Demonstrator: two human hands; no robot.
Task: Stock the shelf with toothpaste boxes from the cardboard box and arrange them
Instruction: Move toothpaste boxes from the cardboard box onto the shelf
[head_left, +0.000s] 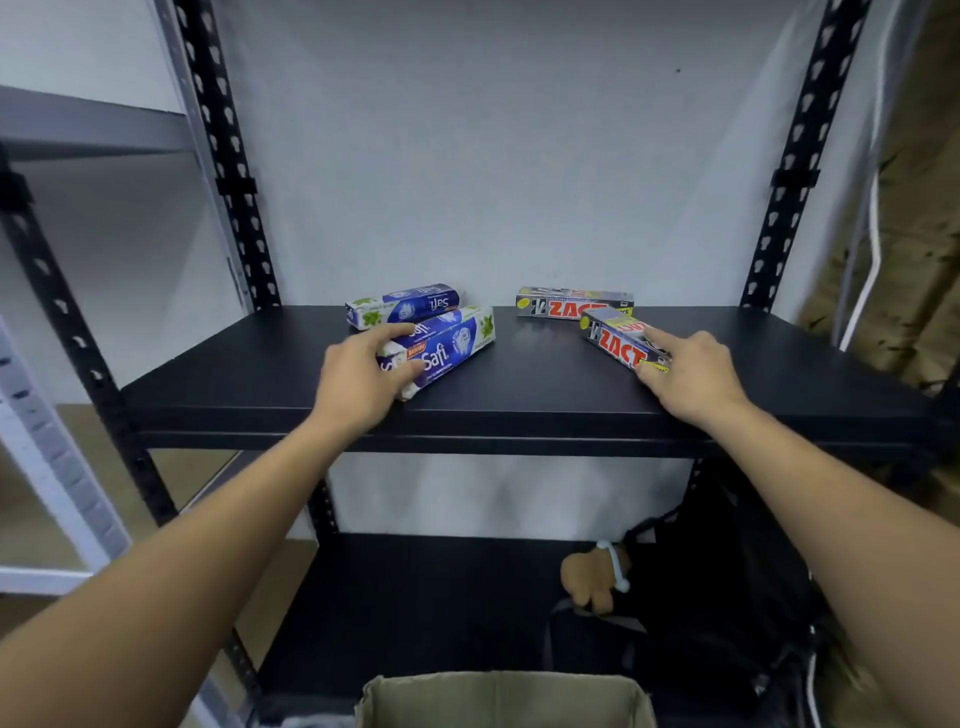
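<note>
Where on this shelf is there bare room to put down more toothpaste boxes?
Bare shelf lies between the left upright and rear Safi box, and between the rear Zact box and right upright. A narrower gap separates the front Safi box and front Zact box. It is crowded there: the left hand and right hand grip those front boxes.

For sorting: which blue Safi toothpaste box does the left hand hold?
The nearer blue Safi box, lying diagonally, gripped by the left hand. The rear Safi box lies untouched.

The black shelf (545, 387) bears rear Safi box (410, 304), front Safi box (454, 343), rear Zact box (566, 305), front Zact box (618, 340).
</note>
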